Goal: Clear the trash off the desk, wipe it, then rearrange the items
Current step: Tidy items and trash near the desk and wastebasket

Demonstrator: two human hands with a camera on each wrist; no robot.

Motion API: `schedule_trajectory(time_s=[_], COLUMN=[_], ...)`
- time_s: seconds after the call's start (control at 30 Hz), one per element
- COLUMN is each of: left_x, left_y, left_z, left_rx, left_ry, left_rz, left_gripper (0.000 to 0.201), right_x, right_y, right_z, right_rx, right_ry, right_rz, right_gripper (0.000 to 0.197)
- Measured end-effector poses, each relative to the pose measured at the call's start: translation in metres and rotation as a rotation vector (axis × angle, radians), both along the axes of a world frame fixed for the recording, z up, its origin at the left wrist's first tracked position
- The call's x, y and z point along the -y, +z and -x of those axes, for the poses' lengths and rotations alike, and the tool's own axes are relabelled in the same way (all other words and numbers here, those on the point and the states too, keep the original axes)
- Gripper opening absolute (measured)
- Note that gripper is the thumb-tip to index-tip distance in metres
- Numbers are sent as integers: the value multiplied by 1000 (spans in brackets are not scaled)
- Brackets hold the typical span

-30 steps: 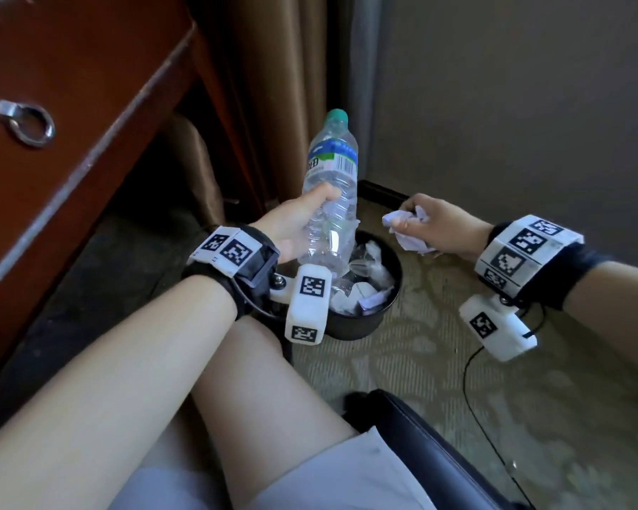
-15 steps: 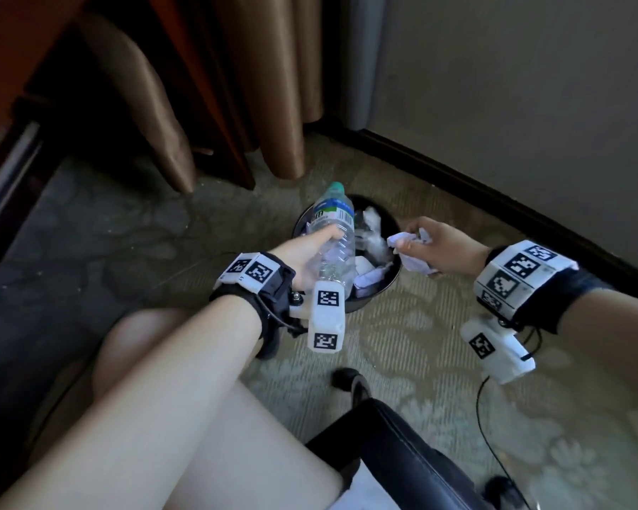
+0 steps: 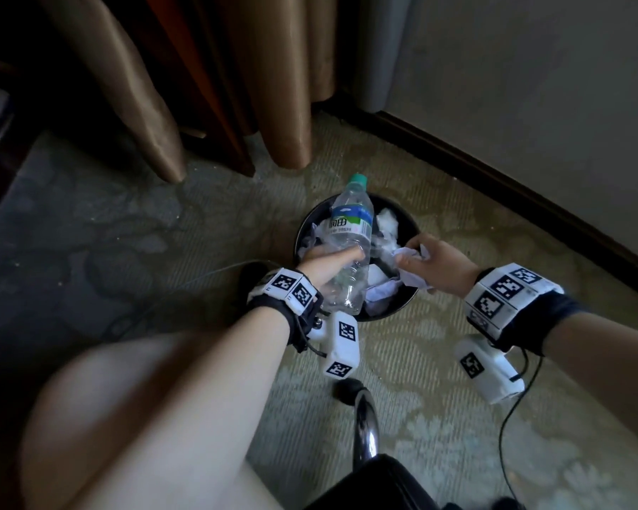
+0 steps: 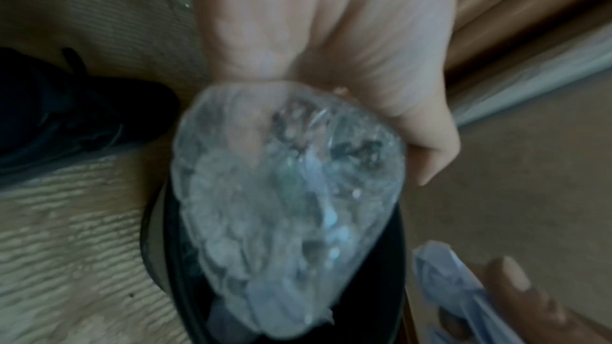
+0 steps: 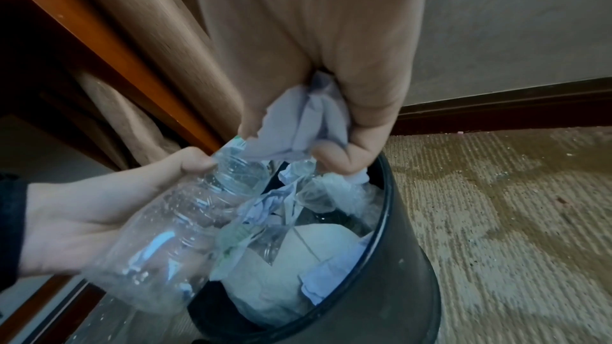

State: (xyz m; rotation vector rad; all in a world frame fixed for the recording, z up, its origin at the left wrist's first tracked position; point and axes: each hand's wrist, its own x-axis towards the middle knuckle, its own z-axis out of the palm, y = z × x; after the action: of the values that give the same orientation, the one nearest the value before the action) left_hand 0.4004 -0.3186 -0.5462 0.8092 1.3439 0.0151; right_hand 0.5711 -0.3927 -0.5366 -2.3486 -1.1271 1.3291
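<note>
At the centre of the head view, your left hand (image 3: pixel 325 265) has its fingers wrapped round the clear plastic bottle (image 3: pixel 349 248), held tilted over the black trash bin (image 3: pixel 391 312), while just to the right your right hand (image 3: pixel 435 268) clutches a crumpled tissue (image 3: pixel 407 256) above the bin's rim.

Each forearm is bare down to a black wristband (image 3: pixel 280 318) ringed with white blocks printed with black-and-white square markers (image 3: pixel 509 288). Under each wrist hangs a white, boxy camera housing (image 3: pixel 341 344) bearing the same kind of markers, the right one (image 3: pixel 487 368) trailing a thin black cable (image 3: pixel 505 436) towards the near floor. The legs are bare at the knee.
</note>
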Motion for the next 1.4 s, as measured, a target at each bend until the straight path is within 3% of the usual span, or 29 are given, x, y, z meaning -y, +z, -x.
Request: schedule_trajectory(time_s=[0.17, 0.3, 0.33, 0.43, 0.47, 0.67, 0.83, 0.97, 1.03, 1.1, 1.17, 1.23, 1.33, 1.4], left_x=[0, 7, 8, 12, 13, 3, -15, -46, -62, -74, -84, -87, -79, -72], left_y=[0, -12, -14, -16, -15, -8, 3, 31, 48, 63, 71, 75, 77, 70], left_z=[4, -1, -4, -10, -10, -1, 5, 14, 20, 25, 27, 27, 22, 19], left_rx=[-9, -46, -69, -237, -289, -322, -267, -180, -207, -292, -374, -419, -406, -304], left_ry=[-150, -185, -202, -335, -373, -406, -295, -293, -376, -511, -645, -713, -740, -618], left_rz=[30, -47, -97, -262, -298, -329, -239, -181, -206, -253, -296, -298, -234, -141], left_gripper=[46, 35, 41, 93, 102, 96, 97, 74, 82, 85, 69, 52, 35, 25], right_x=[0, 2, 2, 0, -1, -9, -20, -23, -21, -18, -16, -16, -17, -18], right_y=[-11, -10, -10, -10, -10, -19, -18, -14, -12, -6, -1, 9, 28, 41], right_z=[-2, 1, 2, 2, 2, 18, 30, 26, 23, 23, 21, 23, 34, 46], right_rx=[10, 12, 10, 12, 19, -139, -253, -268, -317, -307, -209, -161, -306, -485], right_ry=[27, 39, 32, -17, -30, -288, -483, -460, -503, -470, -367, -292, -266, -247], right_rz=[55, 80, 79, 78, 73, 134, 214, 288, 291, 273, 228, 173, 101, 50], right_gripper=[43, 43, 42, 43, 45, 47, 48, 54, 56, 45, 33, 32, 38, 37])
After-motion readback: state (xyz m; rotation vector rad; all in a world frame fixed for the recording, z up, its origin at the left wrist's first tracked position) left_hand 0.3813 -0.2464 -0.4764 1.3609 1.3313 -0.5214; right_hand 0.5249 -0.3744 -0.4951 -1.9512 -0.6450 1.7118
